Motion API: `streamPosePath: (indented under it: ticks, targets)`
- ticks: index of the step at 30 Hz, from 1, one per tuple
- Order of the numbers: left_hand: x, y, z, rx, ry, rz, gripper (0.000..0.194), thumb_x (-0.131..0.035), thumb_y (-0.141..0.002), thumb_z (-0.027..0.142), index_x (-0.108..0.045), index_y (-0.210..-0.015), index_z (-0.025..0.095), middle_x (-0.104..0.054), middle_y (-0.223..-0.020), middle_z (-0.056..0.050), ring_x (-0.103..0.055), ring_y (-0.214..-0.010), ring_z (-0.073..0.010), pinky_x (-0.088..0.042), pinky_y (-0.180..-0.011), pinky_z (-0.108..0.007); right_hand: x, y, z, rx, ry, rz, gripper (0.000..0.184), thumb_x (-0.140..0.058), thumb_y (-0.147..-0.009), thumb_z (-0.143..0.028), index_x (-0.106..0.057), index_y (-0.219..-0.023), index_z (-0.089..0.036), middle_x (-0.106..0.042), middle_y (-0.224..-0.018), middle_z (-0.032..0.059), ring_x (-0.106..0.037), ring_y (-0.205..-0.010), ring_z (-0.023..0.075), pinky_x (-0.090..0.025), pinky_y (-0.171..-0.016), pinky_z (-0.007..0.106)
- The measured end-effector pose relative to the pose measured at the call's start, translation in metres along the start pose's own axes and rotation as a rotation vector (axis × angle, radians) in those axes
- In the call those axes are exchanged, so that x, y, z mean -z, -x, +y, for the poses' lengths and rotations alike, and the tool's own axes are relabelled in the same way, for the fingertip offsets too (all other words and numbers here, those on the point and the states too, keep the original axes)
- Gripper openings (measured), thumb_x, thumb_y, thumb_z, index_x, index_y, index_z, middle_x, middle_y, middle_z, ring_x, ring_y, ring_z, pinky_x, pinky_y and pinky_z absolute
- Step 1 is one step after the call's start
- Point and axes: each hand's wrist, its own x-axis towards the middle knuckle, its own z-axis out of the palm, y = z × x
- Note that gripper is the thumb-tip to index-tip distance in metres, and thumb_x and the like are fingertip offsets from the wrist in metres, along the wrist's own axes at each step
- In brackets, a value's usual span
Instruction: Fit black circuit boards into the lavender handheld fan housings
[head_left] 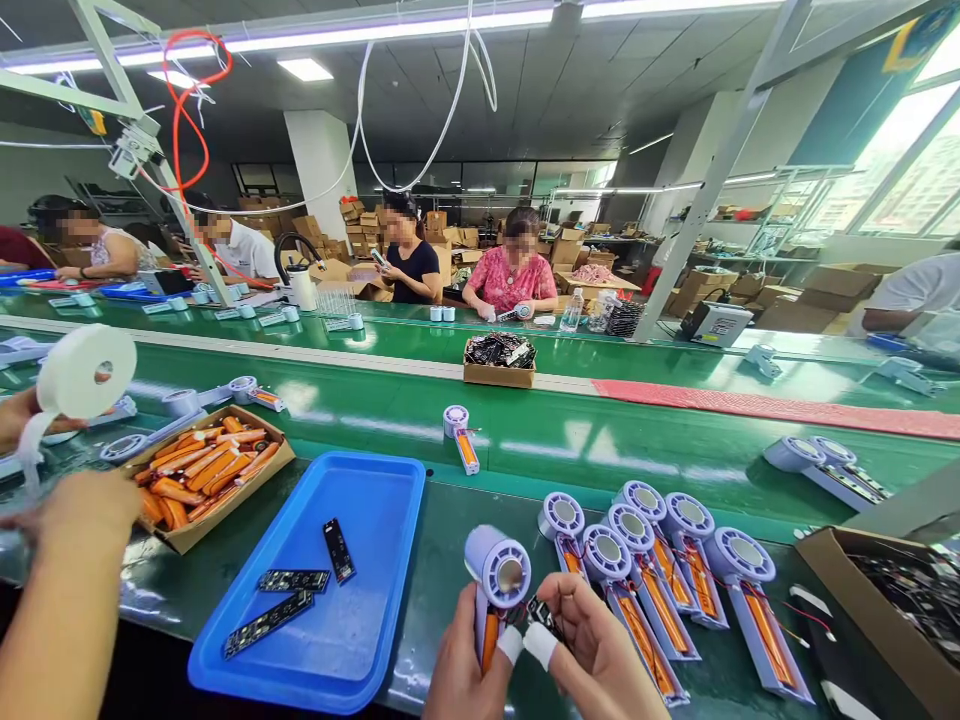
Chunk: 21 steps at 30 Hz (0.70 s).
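Observation:
Wrapped round the handle of a lilac handheld fan [498,566] is my left hand [469,665]; the fan's round head points up and an orange battery shows in its open handle. Pinched in my right hand [596,650] is a small black circuit board [541,612], held close against the fan just under its head. White covers wrap both thumb tips. Several similar open fans [634,585] with orange batteries and thin wires lie to the right. Left of my hands, a blue tray [375,560] carries three black circuit boards [292,580].
A cardboard box [262,460] of orange batteries stands behind the tray. At far left a co-worker's hand [82,515] works near a white tape roll [86,372]. A green conveyor [390,400] carries one fan. At right is a box [862,590] of dark parts. Several people sit opposite.

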Motion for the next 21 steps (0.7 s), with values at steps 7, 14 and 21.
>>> streamPosePath:
  ticks: [7,14,21]
  targets:
    - [0.006,0.003,-0.019,-0.013,-0.064,0.093,0.071,-0.047,-0.083,0.062,-0.053,-0.133,0.011,-0.061,-0.135,-0.017,-0.053,-0.127,-0.031,-0.04,-0.104,-0.033,0.002,0.002,0.011,0.031,0.108,0.057,0.023,-0.064,-0.072,-0.026,-0.056,-0.094,-0.023,-0.066,-0.087,0.0024,-0.065,-0.084,0.0202,-0.05,-0.076,0.029]
    - [0.007,0.005,-0.018,0.01,-0.09,0.116,0.063,-0.042,-0.086,0.054,-0.052,-0.132,0.012,-0.056,-0.141,-0.016,-0.048,-0.133,-0.0309,-0.039,-0.105,-0.037,0.03,-0.003,0.02,0.219,0.962,-0.091,0.029,-0.037,-0.094,-0.029,-0.061,-0.111,-0.026,-0.071,-0.103,0.0066,-0.068,-0.09,0.0232,-0.046,-0.073,0.03]
    - [0.012,0.009,-0.001,-0.018,-0.129,0.072,0.059,-0.047,-0.084,0.054,-0.057,-0.128,0.016,-0.062,-0.135,-0.015,-0.053,-0.128,-0.0295,-0.042,-0.106,-0.035,0.031,-0.001,-0.019,0.104,1.171,-0.542,0.017,-0.06,-0.078,-0.021,-0.071,-0.09,-0.024,-0.071,-0.078,0.0026,-0.064,-0.07,0.0186,-0.036,-0.06,0.023]
